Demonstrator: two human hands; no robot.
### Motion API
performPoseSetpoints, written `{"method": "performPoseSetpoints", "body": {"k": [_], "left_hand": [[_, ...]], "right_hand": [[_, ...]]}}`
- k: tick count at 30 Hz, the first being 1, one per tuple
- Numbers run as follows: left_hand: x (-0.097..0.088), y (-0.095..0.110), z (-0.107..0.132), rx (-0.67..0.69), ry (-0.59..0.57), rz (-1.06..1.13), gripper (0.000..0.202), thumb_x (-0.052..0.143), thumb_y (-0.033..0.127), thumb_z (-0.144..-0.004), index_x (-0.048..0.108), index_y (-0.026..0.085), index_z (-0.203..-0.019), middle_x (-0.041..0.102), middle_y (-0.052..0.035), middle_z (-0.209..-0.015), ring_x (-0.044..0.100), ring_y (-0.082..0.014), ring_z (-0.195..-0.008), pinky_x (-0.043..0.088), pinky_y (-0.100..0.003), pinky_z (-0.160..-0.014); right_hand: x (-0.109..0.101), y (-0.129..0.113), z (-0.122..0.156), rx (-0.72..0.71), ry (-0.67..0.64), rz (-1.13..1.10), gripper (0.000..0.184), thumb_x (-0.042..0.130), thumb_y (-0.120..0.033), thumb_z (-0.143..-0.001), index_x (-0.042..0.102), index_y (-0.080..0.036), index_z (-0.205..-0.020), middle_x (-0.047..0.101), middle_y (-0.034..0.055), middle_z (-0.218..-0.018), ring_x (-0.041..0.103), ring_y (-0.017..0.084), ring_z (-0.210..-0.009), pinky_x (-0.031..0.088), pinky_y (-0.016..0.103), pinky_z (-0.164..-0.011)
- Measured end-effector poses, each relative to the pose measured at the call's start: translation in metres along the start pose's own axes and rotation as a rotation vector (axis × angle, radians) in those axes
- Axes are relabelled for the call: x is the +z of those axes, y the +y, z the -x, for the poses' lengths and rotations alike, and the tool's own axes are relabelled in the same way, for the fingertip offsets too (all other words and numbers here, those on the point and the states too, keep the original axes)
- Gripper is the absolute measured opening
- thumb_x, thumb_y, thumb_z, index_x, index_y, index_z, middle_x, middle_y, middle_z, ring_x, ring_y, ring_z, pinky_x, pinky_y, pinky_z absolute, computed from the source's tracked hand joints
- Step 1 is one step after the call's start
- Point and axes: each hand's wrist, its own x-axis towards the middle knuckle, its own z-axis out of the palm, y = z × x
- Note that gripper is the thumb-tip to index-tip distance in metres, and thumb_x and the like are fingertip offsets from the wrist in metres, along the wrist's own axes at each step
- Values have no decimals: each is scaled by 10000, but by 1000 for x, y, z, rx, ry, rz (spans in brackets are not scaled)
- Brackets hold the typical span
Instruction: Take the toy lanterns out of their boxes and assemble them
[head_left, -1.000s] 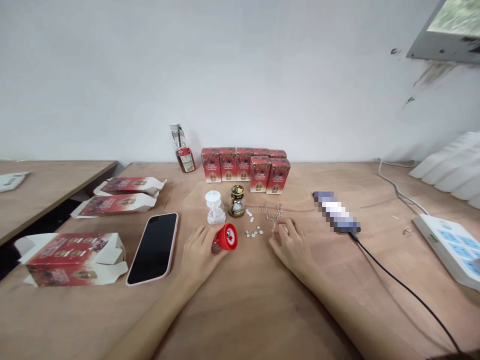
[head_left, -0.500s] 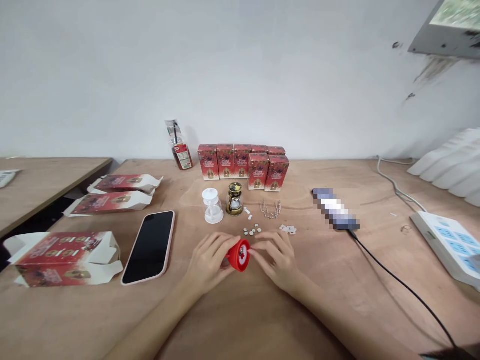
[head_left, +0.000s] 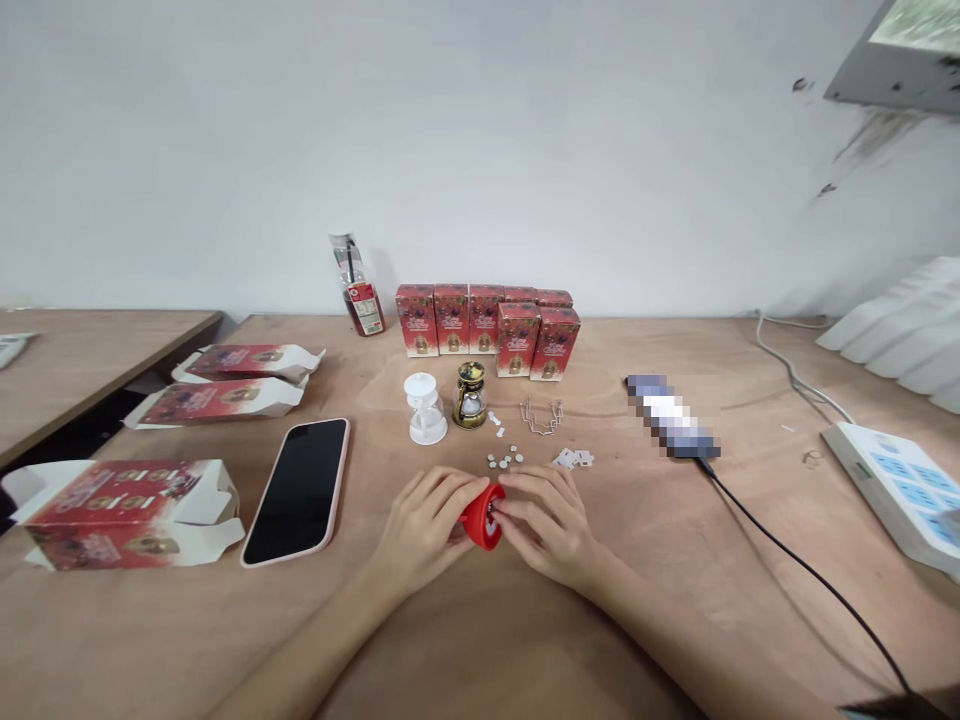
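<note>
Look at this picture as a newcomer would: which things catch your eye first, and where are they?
A small red lantern lies at the middle of the table, gripped by the left hand, with the right hand touching it. Behind it, a row of red boxes stands near the wall, and a black phone lies to the left.

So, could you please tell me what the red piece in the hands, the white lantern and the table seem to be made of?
Red piece: probably plastic, uniform saturated colour, smooth. White lantern: likely plastic too, even matte white, moulded shape. Table: wood or plywood, bare, with visible grain swirls.
</note>
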Motion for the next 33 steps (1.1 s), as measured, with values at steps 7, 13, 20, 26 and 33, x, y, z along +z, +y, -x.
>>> {"method": "performPoseSetpoints", "body": {"k": [7, 13, 20, 26, 33], "left_hand": [[0, 2, 0, -15, -16, -32, 287, 529, 237, -833, 520, 147, -1106, 664, -84, -905, 588, -202, -807, 463, -312, -687], [0, 3, 0, -27, -46, -54, 288, 523, 248, -840, 514, 148, -1110, 664, -84, -928, 584, -206, -829, 450, -317, -692], [-1, 3, -1, -31, -48, -36, 267, 531, 244, -839, 520, 149, -1088, 663, -78, -929, 580, -205, -823, 446, -314, -689], [-2, 4, -2, -23, -47, -41, 263, 532, 251, -839, 524, 150, -1081, 666, -75, -922, 579, -199, -813, 451, -311, -688], [-1, 3, -1, -10, -33, -58, 278, 547, 262, -833, 523, 140, -1081, 668, -80, -912, 587, -204, -810, 457, -312, -677]], "right_hand": [[5, 1, -4, -116, 26, -8, 123, 613, -10, -748, 590, -119, -802, 668, 164, -925, 648, 205, -857, 574, 322, -766], [5, 1, -3, -109, 23, 22, 134, 598, -30, -761, 578, -160, -783, 674, 144, -891, 656, 207, -827, 590, 331, -723], [4, 0, -5, -119, 23, 42, 162, 569, -23, -761, 571, -180, -804, 677, 123, -871, 655, 195, -785, 592, 325, -684], [5, -1, -6, -109, 43, 14, 195, 553, 5, -737, 558, -168, -826, 677, 131, -848, 655, 194, -756, 588, 323, -669], [6, 3, 2, -42, 19, -41, 221, 537, -35, -761, 565, -200, -907, 671, 101, -915, 650, 184, -806, 575, 326, -707]]}}
